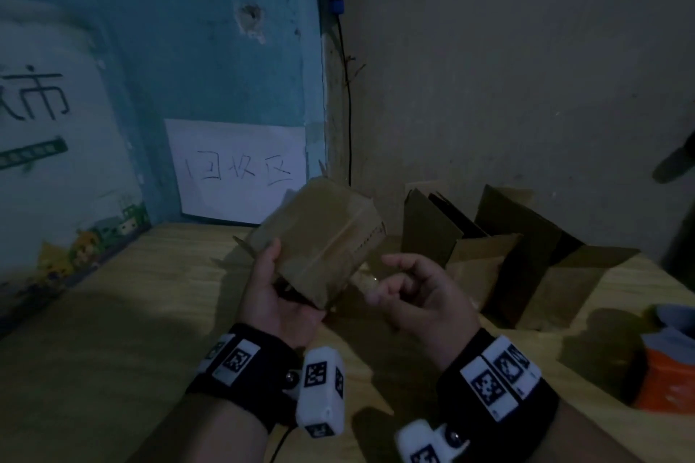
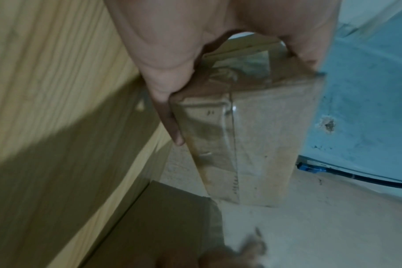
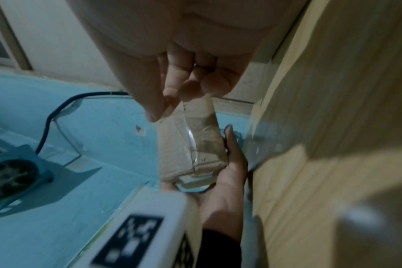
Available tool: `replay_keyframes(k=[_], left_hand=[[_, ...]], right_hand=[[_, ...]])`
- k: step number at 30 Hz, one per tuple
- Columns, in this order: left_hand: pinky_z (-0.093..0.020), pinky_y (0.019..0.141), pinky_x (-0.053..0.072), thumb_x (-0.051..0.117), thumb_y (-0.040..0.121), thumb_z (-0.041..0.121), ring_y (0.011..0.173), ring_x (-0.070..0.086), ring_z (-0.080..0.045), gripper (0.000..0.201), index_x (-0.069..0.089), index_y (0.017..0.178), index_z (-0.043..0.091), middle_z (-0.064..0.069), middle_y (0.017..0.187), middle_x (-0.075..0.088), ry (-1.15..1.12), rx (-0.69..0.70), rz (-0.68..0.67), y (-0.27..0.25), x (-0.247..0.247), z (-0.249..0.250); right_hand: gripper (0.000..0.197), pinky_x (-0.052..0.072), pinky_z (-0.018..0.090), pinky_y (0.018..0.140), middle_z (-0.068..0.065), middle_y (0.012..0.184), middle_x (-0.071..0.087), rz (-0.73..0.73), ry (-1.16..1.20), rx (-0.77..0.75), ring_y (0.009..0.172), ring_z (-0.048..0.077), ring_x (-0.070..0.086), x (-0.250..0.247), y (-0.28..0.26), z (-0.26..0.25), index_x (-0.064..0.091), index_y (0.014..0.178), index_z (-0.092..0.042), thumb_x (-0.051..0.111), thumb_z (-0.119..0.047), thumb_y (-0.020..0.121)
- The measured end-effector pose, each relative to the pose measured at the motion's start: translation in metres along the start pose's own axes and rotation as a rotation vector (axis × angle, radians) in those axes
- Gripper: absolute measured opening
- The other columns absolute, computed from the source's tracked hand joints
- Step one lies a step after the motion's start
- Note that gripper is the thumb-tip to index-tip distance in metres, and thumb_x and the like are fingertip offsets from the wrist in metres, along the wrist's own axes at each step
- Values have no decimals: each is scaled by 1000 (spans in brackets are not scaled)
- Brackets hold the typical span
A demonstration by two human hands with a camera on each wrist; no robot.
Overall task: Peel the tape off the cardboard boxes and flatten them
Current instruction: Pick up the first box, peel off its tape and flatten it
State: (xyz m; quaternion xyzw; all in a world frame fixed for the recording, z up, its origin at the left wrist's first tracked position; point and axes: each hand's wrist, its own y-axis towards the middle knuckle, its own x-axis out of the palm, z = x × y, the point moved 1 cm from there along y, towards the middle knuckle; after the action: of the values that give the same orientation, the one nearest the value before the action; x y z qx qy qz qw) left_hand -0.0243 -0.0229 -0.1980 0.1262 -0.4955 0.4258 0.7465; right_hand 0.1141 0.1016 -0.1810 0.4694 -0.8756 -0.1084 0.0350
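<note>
My left hand (image 1: 276,293) grips a small brown cardboard box (image 1: 319,237) from below, thumb on its near face, and holds it above the wooden table (image 1: 131,312). Clear tape runs along the box's seam (image 2: 232,137). My right hand (image 1: 410,293) pinches a strip of clear tape (image 3: 201,127) between thumb and fingers; the strip stretches from the box's lower corner to that hand. In the right wrist view the box (image 3: 174,150) sits beyond my fingertips (image 3: 172,90), with the left hand (image 3: 225,181) under it.
Two opened cardboard boxes (image 1: 443,237) (image 1: 545,267) stand on the table at the right near the wall. An orange and white container (image 1: 665,368) sits at the right edge. A paper sign (image 1: 240,169) hangs on the blue wall behind.
</note>
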Motion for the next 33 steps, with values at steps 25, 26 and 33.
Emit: replay_keyframes(k=[25,26,33], left_hand=[[-67,107,44,75,63,76,124,60,-47,99,53,146,27,-19,138,64,76,67,-64,-4,1,3],[-66,106,46,76,60,76,124,61,-47,101,55,145,26,-20,138,65,83,71,-76,-4,1,3],[-64,112,41,95,31,69,127,61,-46,131,57,145,18,-19,138,66,65,58,-216,0,-1,4]], right_hand=[[11,55,58,88,21,118,72,31,662,121,109,37,70,-2,11,4,53,86,-8,55,-18,91],[11,55,58,89,23,118,72,33,718,154,109,38,71,-1,11,3,53,87,-8,53,-16,95],[11,63,52,70,27,118,71,-53,927,317,102,37,74,1,10,-5,50,93,-13,45,-16,103]])
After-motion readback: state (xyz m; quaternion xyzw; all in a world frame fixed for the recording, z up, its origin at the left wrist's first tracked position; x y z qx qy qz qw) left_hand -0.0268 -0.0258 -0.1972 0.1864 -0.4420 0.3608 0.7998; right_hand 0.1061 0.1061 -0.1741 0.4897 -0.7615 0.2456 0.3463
